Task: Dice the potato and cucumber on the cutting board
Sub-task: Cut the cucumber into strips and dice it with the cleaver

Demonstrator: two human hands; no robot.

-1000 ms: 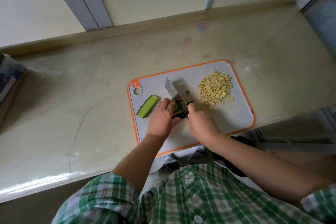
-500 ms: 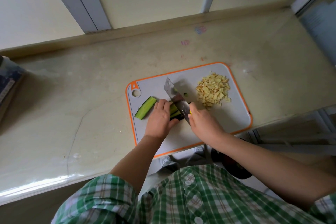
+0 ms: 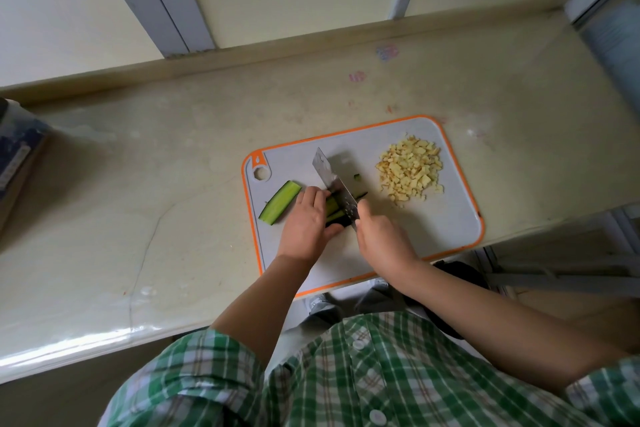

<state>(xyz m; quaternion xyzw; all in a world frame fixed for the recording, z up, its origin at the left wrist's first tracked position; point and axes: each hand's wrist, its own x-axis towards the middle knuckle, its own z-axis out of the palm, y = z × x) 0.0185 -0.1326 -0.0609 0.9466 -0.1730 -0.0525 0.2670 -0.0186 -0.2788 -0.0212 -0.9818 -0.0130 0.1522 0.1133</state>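
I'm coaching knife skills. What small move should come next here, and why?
Probably push the knife straight down through the strips. The right hand grips it with the blade set across them, the left hand holds them just beside the blade, and they are not yet diced. The potato is already done.

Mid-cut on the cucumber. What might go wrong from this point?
1. The knife runs close beside the left hand, which holds the cucumber strips. A slip could nick the fingertips.
2. The cutting board lies right at the near edge of the counter. Chopping pressure might shift or tip it.
3. A loose cucumber bit already lies towards the diced potato. More pieces may scatter into that pile.
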